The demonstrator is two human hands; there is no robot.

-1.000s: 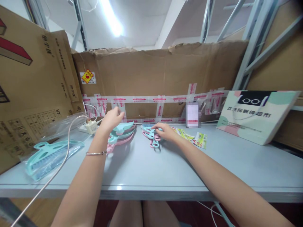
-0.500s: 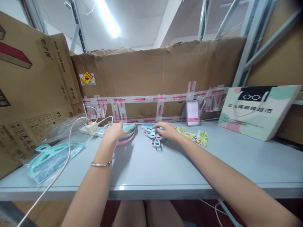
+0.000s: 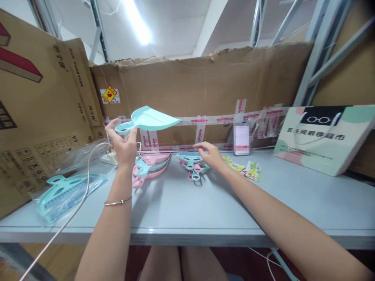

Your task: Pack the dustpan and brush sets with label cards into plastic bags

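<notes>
A small turquoise dustpan (image 3: 155, 119) is raised above the table, its handle gripped between the fingers and thumb of my left hand (image 3: 123, 144). Below it lies a stack of pink and turquoise dustpans (image 3: 150, 168), handles toward me. To the right is a pile of hand brushes (image 3: 190, 166) in the same two colours, a turquoise one with blue bristles on top. My right hand (image 3: 209, 154) hovers over the right end of this pile, fingers loosely stretched; whether it touches the top brush, I cannot tell.
A bagged turquoise brush and dustpan set (image 3: 70, 193) lies at left, crossed by a white cable (image 3: 87, 183). Colourful packets (image 3: 252, 171) and an upright phone (image 3: 241, 139) are at right, near a box with glasses printed on it (image 3: 319, 144). Large cartons (image 3: 187, 89) stand behind.
My left hand has lifted the top turquoise dustpan off its stack, exposing a pink one. My right hand has risen slightly from the top brush, its fingers straighter.
</notes>
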